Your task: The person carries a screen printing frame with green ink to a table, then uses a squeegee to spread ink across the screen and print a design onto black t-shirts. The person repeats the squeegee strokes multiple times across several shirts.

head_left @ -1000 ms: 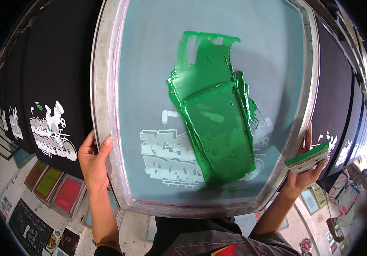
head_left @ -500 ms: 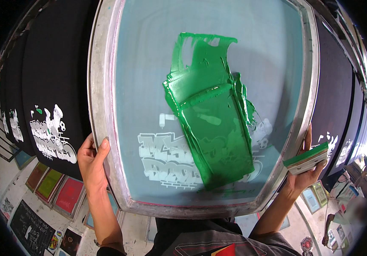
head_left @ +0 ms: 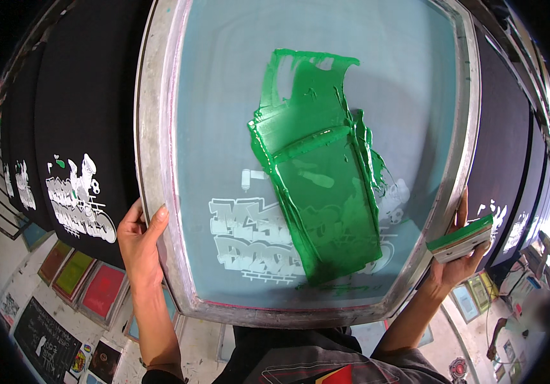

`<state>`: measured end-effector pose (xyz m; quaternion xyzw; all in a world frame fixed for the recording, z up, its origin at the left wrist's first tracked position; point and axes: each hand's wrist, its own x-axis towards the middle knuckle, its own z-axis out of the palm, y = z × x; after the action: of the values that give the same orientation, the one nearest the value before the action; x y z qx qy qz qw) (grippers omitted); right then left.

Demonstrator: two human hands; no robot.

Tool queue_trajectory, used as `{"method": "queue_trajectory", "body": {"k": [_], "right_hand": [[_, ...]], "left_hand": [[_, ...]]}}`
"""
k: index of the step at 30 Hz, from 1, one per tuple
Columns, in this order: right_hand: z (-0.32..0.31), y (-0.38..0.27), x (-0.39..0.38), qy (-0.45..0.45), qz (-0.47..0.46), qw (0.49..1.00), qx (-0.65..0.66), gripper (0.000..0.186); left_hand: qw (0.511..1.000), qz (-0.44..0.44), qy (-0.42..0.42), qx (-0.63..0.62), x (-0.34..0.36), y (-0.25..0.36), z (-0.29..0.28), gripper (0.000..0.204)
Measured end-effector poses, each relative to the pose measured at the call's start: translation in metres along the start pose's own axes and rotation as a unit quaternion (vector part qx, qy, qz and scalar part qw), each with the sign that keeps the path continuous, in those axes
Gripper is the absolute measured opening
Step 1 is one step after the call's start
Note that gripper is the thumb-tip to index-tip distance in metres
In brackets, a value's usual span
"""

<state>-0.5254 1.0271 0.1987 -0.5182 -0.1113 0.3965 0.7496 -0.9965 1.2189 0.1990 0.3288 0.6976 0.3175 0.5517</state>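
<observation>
Screen frame [head_left: 152, 128]: middle of the picture, running past its top edge; a sharp tilt could set its wet load sliding.
Green ink [head_left: 332, 217]: slanted band on the blue mesh [head_left: 223, 115], ridged along its sides; tipping might spread it over more of the pale design [head_left: 246, 217] at lower centre.
Left hand [head_left: 142, 237]: lower left, clasping the rail, thumb on top; a slack grip could drop that side.
Right hand [head_left: 454, 269]: lower right, wrapped round the squeegee [head_left: 460, 240], a digit raised against the rail; sharing the two could weaken its hold, though the underside is hidden, so firmness is hard to judge.
Squeegee edge: green, facing up beside the right rail; a wrist twist could smear it.
Black panels [head_left: 89, 77]: far left and right, white-printed; a swinging frame corner might scuff them.
</observation>
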Motion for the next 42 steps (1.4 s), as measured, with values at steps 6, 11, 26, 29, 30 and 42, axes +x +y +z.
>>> {"method": "queue_trajectory", "body": {"k": [6, 11, 26, 29, 30, 42], "right_hand": [[-0.020, -0.003, 0.000, -0.025, 0.014, 0.999, 0.023, 0.057], [-0.030, -0.006, 0.000, -0.020, 0.023, 0.999, 0.038, 0.061], [-0.001, 0.001, 0.002, 0.013, 0.010, 0.999, 0.036, 0.069], [0.008, 0.001, 0.003, 0.027, 0.005, 1.000, 0.015, 0.070], [0.009, 0.001, 0.004, 0.019, 0.008, 1.000, 0.022, 0.070], [0.008, 0.001, 0.006, 0.006, 0.029, 1.000, 0.009, 0.055]], "left_hand": [[1.000, 0.001, 0.003, 0.002, -0.001, -0.001, 0.000, 0.040], [1.000, 0.000, 0.004, 0.000, -0.001, -0.002, 0.000, 0.041], [1.000, -0.005, 0.007, -0.008, 0.001, 0.001, 0.002, 0.041], [1.000, -0.003, 0.003, -0.002, 0.002, 0.002, 0.003, 0.041], [1.000, -0.007, -0.002, -0.004, 0.004, 0.002, 0.003, 0.041], [0.998, 0.030, -0.058, 0.020, -0.001, 0.004, 0.011, 0.045]]}}
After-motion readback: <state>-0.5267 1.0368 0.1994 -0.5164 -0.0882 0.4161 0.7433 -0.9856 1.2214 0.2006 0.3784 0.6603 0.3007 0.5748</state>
